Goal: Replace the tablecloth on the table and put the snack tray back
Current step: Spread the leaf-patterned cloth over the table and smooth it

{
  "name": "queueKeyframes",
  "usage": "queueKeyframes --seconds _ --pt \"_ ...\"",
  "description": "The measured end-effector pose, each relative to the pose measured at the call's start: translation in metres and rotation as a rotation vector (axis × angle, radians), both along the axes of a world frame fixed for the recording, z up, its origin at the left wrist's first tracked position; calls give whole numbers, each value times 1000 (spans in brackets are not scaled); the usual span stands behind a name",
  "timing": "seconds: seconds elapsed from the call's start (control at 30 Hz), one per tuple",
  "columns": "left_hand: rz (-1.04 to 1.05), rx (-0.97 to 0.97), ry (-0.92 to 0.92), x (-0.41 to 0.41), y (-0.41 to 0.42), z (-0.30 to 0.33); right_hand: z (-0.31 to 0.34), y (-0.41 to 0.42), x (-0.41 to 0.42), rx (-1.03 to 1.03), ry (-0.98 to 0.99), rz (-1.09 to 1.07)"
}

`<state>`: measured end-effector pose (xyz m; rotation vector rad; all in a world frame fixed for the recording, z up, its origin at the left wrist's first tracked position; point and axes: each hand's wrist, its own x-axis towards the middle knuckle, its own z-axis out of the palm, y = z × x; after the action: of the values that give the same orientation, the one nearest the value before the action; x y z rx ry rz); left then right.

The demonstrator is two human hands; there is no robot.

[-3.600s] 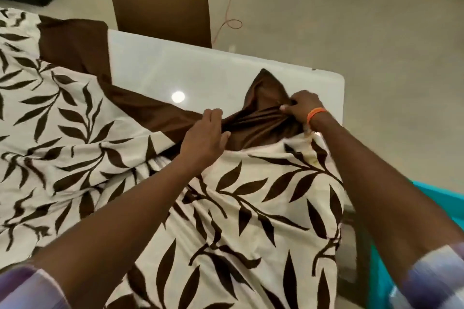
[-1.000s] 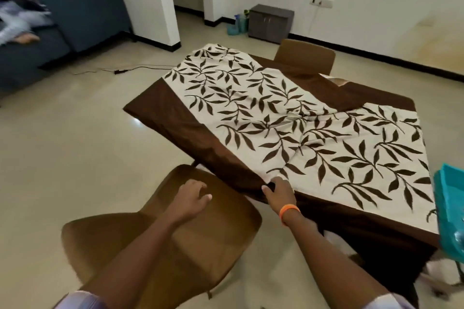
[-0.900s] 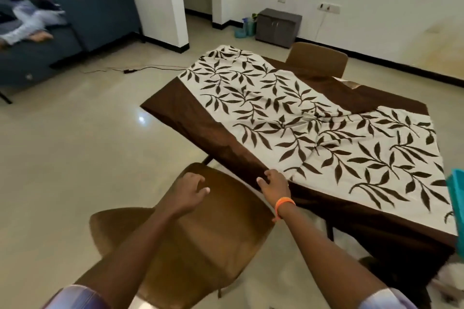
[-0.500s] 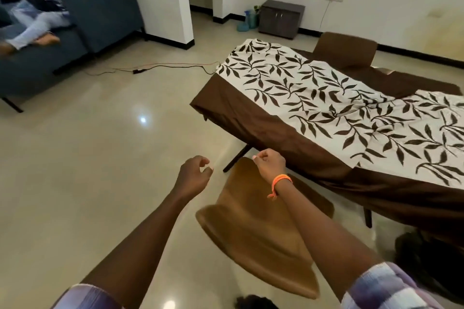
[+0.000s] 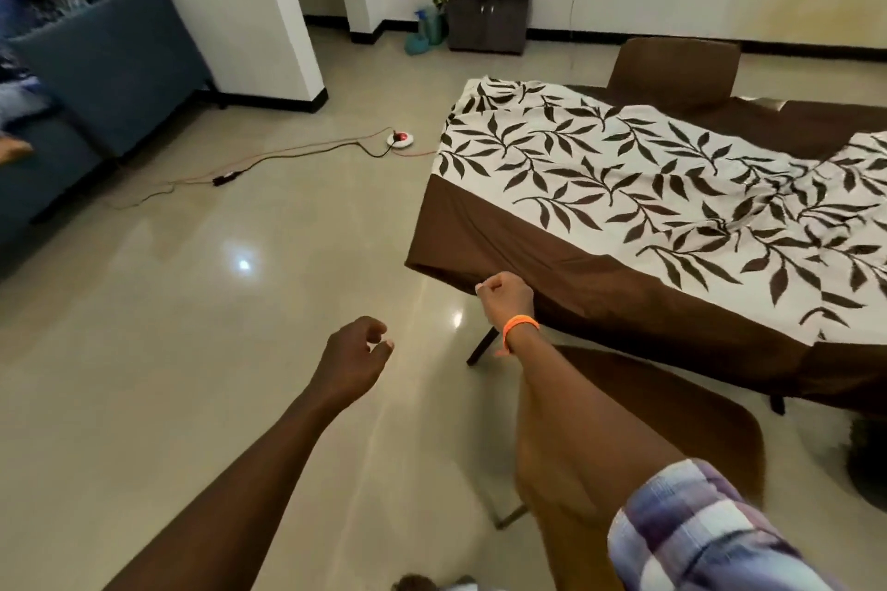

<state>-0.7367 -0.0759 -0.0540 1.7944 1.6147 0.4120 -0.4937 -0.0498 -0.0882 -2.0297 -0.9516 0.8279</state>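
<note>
1. Right hand (image 5: 506, 298), orange band at the wrist: fingers curled at the near-left hanging edge of the brown-bordered cream tablecloth with dark leaf print (image 5: 648, 206). Whether it pinches the hem or is merely closed just beside it cannot be told.
2. Left hand (image 5: 357, 358): held over bare floor, fingers loosely curled, holding nothing, apart from the cloth.
3. Tablecloth: spread over the worktop, brown border hanging down the near and left sides. Wrinkles run through the middle right; a brown fold lies across the far right. Judged laid but not yet smoothed.
4. Snack tray: not in view. Its return is judged still to do.
5. Brown moulded chair, near (image 5: 672, 422): beneath the right forearm, beside the worktop's near edge.
6. Brown chair, far (image 5: 672, 72): against the worktop's far side.
7. Floor, glossy beige tile (image 5: 192, 350): orange cable and a white-and-red socket block (image 5: 401, 138) to the far left of the worktop.
8. Room: blue sofa (image 5: 96, 77) far left with a person seated; white pillar; small dark cabinet (image 5: 489, 17) against the far wall.
</note>
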Motion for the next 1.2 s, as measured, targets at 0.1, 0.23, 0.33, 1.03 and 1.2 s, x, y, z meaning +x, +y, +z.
queueKeyframes --seconds 0.1,0.23,0.33,1.03,1.2 --pt "-50 23 7 -15 72 7 6 48 -21 18 15 -43" --pt "-157 38 4 -16 166 1 2 105 -34 -10 -3 -102" --pt "-273 59 -4 -13 254 -8 -7 163 -40 -60 -39 -163" --pt "-812 75 49 183 705 -15 -32 522 75 -192 -44 -592" --pt "-949 111 144 253 784 -13 -37 588 128 -255 -27 -634"
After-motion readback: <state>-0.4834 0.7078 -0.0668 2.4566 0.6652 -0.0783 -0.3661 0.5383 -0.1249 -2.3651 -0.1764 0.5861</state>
